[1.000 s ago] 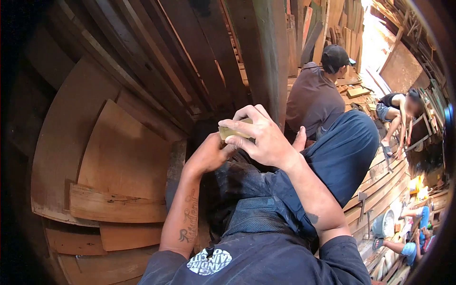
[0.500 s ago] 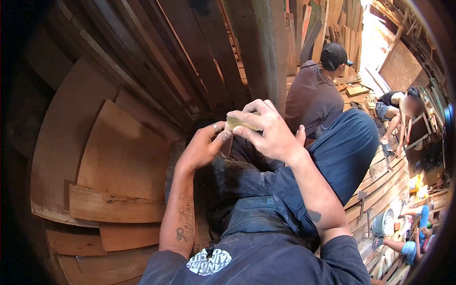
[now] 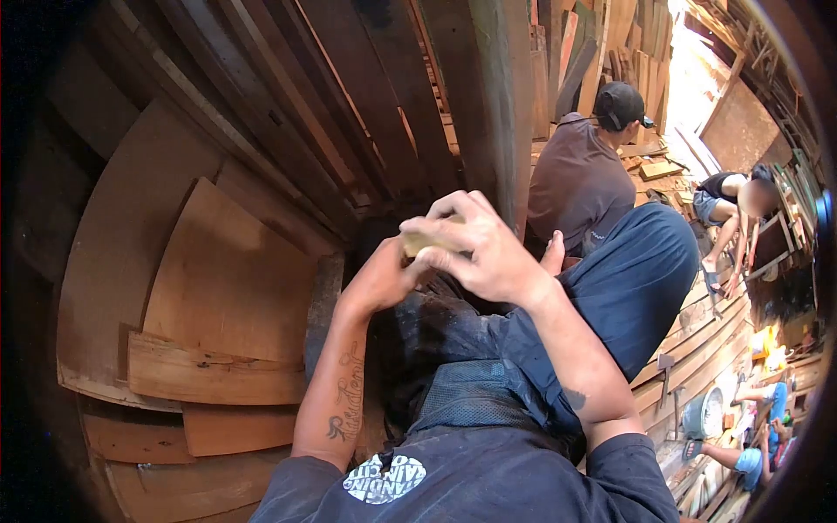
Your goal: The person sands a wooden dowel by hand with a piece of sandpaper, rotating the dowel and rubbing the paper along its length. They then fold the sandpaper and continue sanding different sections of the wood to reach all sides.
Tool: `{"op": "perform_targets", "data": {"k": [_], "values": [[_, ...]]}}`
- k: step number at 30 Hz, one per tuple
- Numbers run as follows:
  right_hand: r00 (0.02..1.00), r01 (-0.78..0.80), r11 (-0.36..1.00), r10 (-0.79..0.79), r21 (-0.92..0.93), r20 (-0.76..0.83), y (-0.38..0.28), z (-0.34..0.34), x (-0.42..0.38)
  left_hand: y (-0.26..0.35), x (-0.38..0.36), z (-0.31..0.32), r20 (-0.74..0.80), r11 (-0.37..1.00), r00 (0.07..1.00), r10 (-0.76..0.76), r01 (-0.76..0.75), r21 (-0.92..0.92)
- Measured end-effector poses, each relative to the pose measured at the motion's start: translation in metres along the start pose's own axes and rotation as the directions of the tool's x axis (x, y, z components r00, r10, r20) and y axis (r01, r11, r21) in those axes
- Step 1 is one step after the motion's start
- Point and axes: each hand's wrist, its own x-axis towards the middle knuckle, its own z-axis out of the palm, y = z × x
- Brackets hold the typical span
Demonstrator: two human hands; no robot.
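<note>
In the head view, a yellowish block (image 3: 422,245), slightly blurred, sits in front of the person's body, above the lap. The right hand (image 3: 486,253) pinches it between thumb and fingers from the block's right side. The left hand (image 3: 381,277) is curled just below and left of the block; what its fingers grip is hidden, so I cannot tell whether it holds anything. Left of the block stand curved brown boards (image 3: 231,275), and beyond it rise dark upright planks (image 3: 453,87). A raised knee in blue trousers (image 3: 649,261) lies to the block's right; past it, farther from the block, a person in a dark cap (image 3: 582,179) sits facing away, and a metal bucket (image 3: 695,417) stands well apart, lower right of the block
</note>
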Motion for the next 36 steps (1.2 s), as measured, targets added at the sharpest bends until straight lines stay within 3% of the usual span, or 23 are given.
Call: {"op": "perform_targets", "data": {"k": [3,6,7,11,15,17,20,21,25,28,30,32,34,36], "values": [[0.991,-0.122,0.988,0.116,-0.092,-0.069,0.009,-0.012,0.0,0.009,0.003,-0.003,-0.057,0.993,0.998,0.038,-0.044,-0.111],[1.0,0.005,1.0,-0.005,-0.012,0.007,-0.004,0.001,-0.001,-0.003,0.001,-0.002,-0.016,0.998,0.998,0.062,-0.062,-0.02],[0.999,0.019,1.0,-0.019,0.011,0.026,-0.007,0.001,0.001,-0.006,-0.002,0.002,-0.08,0.988,0.986,0.145,-0.149,-0.045],[0.987,-0.158,0.979,0.154,-0.129,-0.046,0.011,-0.012,0.0,0.008,0.003,-0.003,-0.018,0.998,0.999,0.049,-0.049,-0.035],[1.0,0.002,1.0,-0.002,0.026,0.027,-0.004,-0.002,-0.001,0.003,0.001,-0.003,-0.022,0.996,0.997,0.071,-0.072,-0.051],[1.0,-0.022,1.0,0.022,0.008,0.01,0.0,-0.002,0.0,-0.007,0.0,-0.002,-0.045,0.997,0.996,0.083,-0.083,0.007],[0.987,-0.155,0.984,0.15,-0.091,-0.059,0.014,-0.012,-0.002,0.005,0.003,-0.001,-0.034,0.993,0.997,0.074,-0.076,-0.085],[0.984,-0.171,0.983,0.167,-0.069,-0.061,0.014,-0.014,-0.001,0.005,0.004,-0.001,-0.055,0.989,0.989,0.136,-0.139,-0.057],[0.994,-0.108,0.984,0.108,0.139,0.008,0.001,-0.006,-0.001,0.001,0.002,-0.006,-0.013,0.998,0.998,0.057,-0.058,-0.019],[0.977,-0.212,0.968,0.215,0.131,-0.006,0.009,-0.006,-0.002,-0.002,0.004,-0.001,-0.103,0.988,0.983,0.155,-0.154,0.016],[0.96,-0.268,0.962,0.271,0.043,-0.076,0.016,-0.015,-0.001,0.006,0.002,-0.005,-0.066,0.993,0.991,0.116,-0.116,0.013],[0.942,-0.254,0.939,0.295,0.233,-0.161,0.016,-0.011,0.001,0.006,0.003,-0.006,-0.041,0.994,0.993,0.111,-0.112,-0.001],[0.963,-0.192,0.941,0.234,0.278,-0.13,0.0,-0.008,0.004,0.002,0.004,-0.004,-0.054,0.991,0.99,0.133,-0.134,-0.022],[0.98,-0.183,0.961,0.194,0.209,-0.035,0.004,-0.001,-0.001,0.006,0.003,-0.004,-0.026,0.999,0.999,0.028,-0.029,-0.031]]}}
